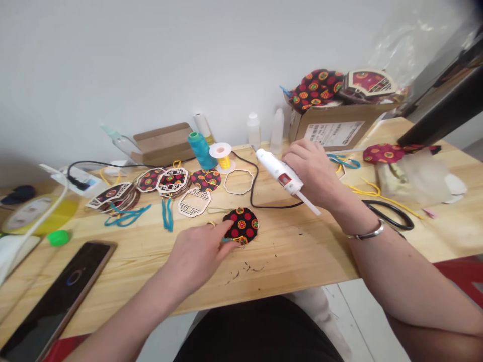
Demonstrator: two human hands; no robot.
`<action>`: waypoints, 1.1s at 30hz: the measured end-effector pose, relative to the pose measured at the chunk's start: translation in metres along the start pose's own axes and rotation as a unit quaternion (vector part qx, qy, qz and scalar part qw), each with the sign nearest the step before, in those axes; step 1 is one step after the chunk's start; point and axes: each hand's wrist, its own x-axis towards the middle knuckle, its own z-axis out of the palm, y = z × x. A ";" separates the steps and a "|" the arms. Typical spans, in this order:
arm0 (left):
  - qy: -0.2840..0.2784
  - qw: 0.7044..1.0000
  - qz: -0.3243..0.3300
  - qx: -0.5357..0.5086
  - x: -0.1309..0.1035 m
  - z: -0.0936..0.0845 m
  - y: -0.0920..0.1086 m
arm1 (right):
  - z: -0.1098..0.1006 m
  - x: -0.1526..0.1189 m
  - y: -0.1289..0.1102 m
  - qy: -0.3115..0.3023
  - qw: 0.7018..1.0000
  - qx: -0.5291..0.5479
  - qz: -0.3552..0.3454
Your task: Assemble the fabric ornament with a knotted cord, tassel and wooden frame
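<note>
My left hand (199,251) pinches the left edge of a round black fabric piece (245,224) with red and orange flower dots, lying on the wooden table. My right hand (311,168) is closed around a white glue gun (274,168), held above the table with its nozzle pointing up and left. A clear glue stick (308,203) sticks out of the gun's back end. Just behind the fabric piece lie a pale lattice frame (194,202), a plain thin frame (238,181) and another patterned fabric piece (206,179).
Stacked ornaments (173,182) with blue tassels lie at the back left, near a teal thread cone (202,151) and a yellow spool (224,162). A black cable (255,191) crosses the table. A phone (60,296) is front left; a filled cardboard box (335,125) stands back right.
</note>
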 end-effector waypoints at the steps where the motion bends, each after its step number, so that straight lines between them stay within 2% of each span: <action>1: 0.003 1.000 -0.009 0.003 -0.003 0.006 0.002 | 0.000 0.000 0.000 -0.002 1.000 0.001 -0.001; 4: 0.006 1.000 -0.008 0.016 -0.006 0.012 0.002 | 0.002 0.000 0.000 -0.007 1.000 -0.002 -0.002; 9: -0.027 0.999 0.022 0.005 0.005 0.002 -0.015 | 0.002 0.000 0.000 -0.020 1.000 -0.001 0.002; 14: -0.026 0.999 0.035 -0.031 0.021 -0.004 -0.031 | 0.003 0.000 0.001 -0.029 1.000 -0.008 0.006; 17: -0.007 0.996 0.022 -0.091 0.023 -0.008 -0.031 | 0.003 -0.001 0.000 -0.031 0.999 -0.008 0.004; 19: 0.026 0.980 -0.019 -0.196 0.019 -0.008 -0.026 | 0.002 0.000 -0.001 -0.034 0.999 0.001 0.000; 20: 0.039 0.959 -0.052 -0.276 0.015 -0.007 -0.022 | 0.002 0.000 -0.001 -0.039 0.999 0.006 -0.005; 21: 0.041 0.923 -0.086 -0.373 0.011 -0.004 -0.018 | 0.001 0.000 -0.002 -0.046 0.999 0.012 -0.011; 22: 0.032 0.871 -0.111 -0.477 0.006 -0.001 -0.015 | 0.001 0.000 -0.003 -0.055 0.998 0.018 -0.019; 24: -0.009 0.738 -0.159 -0.656 -0.002 0.008 -0.008 | 0.002 0.000 -0.005 -0.073 0.996 0.033 -0.040; 25: -0.032 0.678 -0.177 -0.713 -0.006 0.013 -0.006 | 0.002 0.000 -0.006 -0.080 0.995 0.041 -0.051; 26: -0.043 0.631 -0.195 -0.750 -0.009 0.017 -0.005 | 0.004 0.000 -0.006 -0.086 0.993 0.050 -0.059; 27: -0.047 0.599 -0.205 -0.773 -0.011 0.021 -0.004 | 0.005 -0.001 -0.007 -0.090 0.992 0.057 -0.066; 29: -0.045 0.555 -0.215 -0.802 -0.014 0.025 -0.004 | 0.007 -0.001 -0.008 -0.098 0.990 0.070 -0.073; 31: -0.026 0.530 -0.205 -0.822 -0.014 0.026 -0.004 | 0.008 -0.001 -0.009 -0.104 0.989 0.075 -0.076; 33: -0.004 0.518 -0.183 -0.836 -0.013 0.025 -0.003 | 0.008 0.000 -0.010 -0.109 0.988 0.077 -0.076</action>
